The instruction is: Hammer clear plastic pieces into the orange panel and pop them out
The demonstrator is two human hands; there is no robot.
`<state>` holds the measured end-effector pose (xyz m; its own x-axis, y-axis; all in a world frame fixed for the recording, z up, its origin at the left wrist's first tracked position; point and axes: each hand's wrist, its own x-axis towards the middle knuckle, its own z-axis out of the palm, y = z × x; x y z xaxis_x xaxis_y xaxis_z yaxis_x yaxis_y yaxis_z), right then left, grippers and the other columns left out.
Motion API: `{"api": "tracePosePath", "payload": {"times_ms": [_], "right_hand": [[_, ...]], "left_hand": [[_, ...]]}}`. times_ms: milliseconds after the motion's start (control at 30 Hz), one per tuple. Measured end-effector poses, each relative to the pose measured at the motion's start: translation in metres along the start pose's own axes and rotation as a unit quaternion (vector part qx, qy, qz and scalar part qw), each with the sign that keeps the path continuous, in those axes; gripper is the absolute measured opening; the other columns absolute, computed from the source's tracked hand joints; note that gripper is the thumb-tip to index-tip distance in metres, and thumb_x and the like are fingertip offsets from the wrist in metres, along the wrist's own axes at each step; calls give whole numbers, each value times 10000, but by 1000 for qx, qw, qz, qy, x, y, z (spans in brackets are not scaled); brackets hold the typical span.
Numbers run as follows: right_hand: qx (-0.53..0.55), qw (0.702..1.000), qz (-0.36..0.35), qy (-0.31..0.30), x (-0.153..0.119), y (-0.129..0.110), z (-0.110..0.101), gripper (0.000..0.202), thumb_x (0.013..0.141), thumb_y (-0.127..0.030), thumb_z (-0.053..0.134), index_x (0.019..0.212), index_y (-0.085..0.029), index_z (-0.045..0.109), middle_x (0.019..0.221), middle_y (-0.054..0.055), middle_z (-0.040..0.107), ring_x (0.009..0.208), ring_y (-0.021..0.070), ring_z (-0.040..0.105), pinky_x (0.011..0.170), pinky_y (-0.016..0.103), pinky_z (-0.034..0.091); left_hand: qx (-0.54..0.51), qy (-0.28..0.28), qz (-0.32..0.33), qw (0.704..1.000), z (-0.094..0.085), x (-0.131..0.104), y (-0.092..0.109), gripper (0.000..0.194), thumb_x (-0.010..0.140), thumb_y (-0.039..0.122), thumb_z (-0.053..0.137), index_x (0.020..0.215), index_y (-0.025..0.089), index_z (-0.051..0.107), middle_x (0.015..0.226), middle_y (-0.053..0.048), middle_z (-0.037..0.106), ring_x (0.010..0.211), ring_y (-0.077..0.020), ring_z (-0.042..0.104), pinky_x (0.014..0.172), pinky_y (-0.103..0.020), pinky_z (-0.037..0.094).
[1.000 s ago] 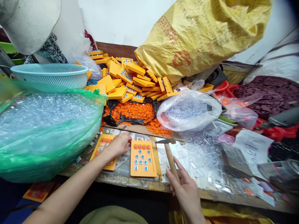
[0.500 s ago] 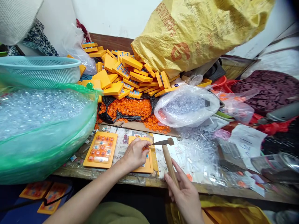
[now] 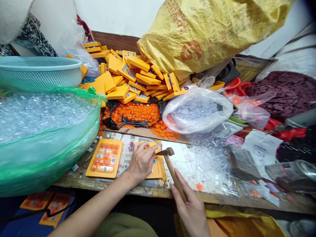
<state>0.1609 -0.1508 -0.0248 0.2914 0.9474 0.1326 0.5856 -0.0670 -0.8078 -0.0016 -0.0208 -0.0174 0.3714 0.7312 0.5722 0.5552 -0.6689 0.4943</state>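
My right hand is closed around the wooden handle of a small hammer, whose head lies beside my left hand's fingertips. My left hand rests over a yellow tray, fingers bent; what they hold, if anything, is hidden. Part of that tray is covered by the hand. To its left lies another yellow tray filled with orange and clear pieces.
Behind are orange rings in black plastic and a heap of yellow trays. A green bag bulges at left, a white bag at right. Clear pieces lie right of the hammer.
The hammer and my right hand have moved left, bringing the hammer head closer over the tray. My left hand has shifted slightly left and its fingers lie lower over the tray.
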Motion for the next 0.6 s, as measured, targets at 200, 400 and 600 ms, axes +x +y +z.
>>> {"api": "tracePosePath", "payload": {"times_ms": [200, 400, 600], "right_hand": [[-7, 999, 25, 24, 3, -8, 4, 412, 875, -365, 546, 1267, -253, 608, 1302, 23, 599, 1195, 243, 569, 1025, 354, 454], [-12, 1000, 11, 20, 6, -7, 3, 428, 866, -365, 560, 1265, -222, 611, 1302, 44, 598, 1178, 251, 582, 995, 351, 483], [-78, 996, -52, -6, 7, -3, -2, 423, 897, -319, 520, 1315, -264, 558, 1313, 22, 586, 1175, 240, 583, 964, 328, 507]], "left_hand": [[-23, -35, 21, 999, -1, 0, -7, 411, 834, 89, 531, 1240, 154, 529, 950, -103, 714, 983, -257, 637, 948, -492, 465], [-29, -55, 25, 998, -6, 5, -10, 590, 882, 168, 520, 1430, 185, 302, 921, -68, 701, 877, -211, 664, 952, -462, 476], [-36, -41, 30, 998, -4, 8, -13, 702, 855, 141, 557, 1468, 211, 224, 866, -41, 684, 832, -207, 655, 887, -420, 516]]}}
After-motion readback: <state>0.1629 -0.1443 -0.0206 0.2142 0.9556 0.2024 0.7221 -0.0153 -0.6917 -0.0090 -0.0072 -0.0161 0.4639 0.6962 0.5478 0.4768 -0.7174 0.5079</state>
